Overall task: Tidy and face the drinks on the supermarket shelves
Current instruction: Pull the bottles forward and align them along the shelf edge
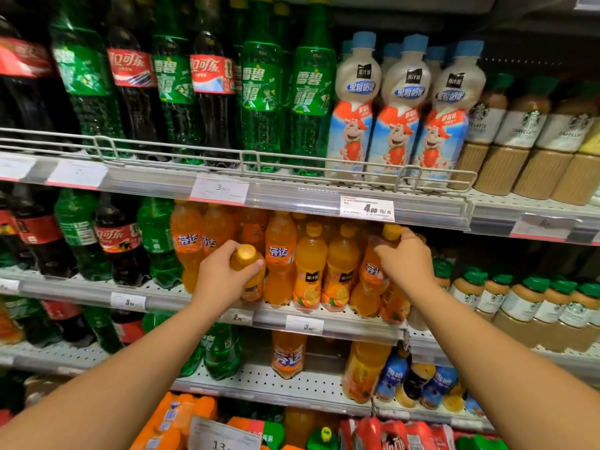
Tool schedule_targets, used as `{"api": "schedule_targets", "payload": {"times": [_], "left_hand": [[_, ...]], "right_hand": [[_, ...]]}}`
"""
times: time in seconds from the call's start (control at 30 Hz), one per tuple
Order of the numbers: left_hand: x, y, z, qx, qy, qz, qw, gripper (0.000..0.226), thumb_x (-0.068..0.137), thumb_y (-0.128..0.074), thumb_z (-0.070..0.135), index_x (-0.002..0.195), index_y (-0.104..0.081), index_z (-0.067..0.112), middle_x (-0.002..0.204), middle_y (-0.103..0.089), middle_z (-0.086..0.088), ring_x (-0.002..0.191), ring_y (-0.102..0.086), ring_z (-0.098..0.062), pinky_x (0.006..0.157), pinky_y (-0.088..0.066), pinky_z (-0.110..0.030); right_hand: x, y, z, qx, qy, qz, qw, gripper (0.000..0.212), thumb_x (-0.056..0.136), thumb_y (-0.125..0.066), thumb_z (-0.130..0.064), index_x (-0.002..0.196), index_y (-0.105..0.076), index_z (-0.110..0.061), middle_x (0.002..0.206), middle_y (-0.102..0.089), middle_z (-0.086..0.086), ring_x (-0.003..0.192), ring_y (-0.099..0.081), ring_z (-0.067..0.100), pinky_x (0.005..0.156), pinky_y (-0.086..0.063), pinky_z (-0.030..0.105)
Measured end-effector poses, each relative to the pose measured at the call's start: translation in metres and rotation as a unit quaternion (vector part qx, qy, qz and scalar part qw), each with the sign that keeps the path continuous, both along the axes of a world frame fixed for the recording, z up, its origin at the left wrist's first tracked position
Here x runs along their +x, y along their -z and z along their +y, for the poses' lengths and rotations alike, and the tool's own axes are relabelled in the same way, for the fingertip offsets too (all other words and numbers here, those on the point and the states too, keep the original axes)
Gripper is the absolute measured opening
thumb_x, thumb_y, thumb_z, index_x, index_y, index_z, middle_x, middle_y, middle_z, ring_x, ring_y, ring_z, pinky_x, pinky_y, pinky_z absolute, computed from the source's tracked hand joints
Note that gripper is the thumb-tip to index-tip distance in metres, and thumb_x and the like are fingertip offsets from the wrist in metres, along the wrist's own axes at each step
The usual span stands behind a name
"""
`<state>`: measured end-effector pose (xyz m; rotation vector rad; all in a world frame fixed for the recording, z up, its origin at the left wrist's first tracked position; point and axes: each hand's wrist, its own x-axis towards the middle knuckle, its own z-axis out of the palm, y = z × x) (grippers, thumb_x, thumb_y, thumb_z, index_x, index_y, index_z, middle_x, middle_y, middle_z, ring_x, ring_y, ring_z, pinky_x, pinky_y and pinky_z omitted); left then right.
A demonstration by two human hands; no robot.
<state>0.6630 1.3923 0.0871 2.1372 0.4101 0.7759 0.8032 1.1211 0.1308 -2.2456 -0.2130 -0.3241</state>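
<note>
Orange soda and orange juice bottles fill the middle shelf (324, 329). My left hand (220, 277) grips the neck of an orange bottle (251, 287) with a yellow cap, tilted toward me at the shelf front. My right hand (406, 261) grips the shoulder of another orange soda bottle (370, 277) at the right end of the orange row; its yellow cap shows above my fingers. Between my hands stand an orange soda bottle (280, 254) and two orange juice bottles (308, 274), upright with labels forward.
The top shelf (292, 193) holds cola, green lemon-lime bottles (259, 102) and white milk drinks (399, 108) behind a wire rail. Coffee bottles (519, 300) stand to the right. Cola and green bottles sit at the left. Lower shelves carry more orange and blue drinks.
</note>
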Motion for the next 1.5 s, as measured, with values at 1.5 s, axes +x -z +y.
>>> {"api": "schedule_targets", "payload": {"times": [1.5], "left_hand": [[-0.144,0.048,0.115,-0.16,0.031,0.022,0.986,0.014,0.075,-0.081,0.036,0.087,-0.074,0.034,0.085,-0.072,0.014,0.086,-0.065,-0.005,0.081,-0.055,-0.038]], "right_hand": [[-0.07,-0.024,0.224,-0.002,-0.187,0.084,0.979,0.033,0.091,-0.068,-0.022,0.112,-0.042,-0.027,0.101,-0.066,0.001,0.06,-0.069,0.033,0.047,-0.058,0.04]]}}
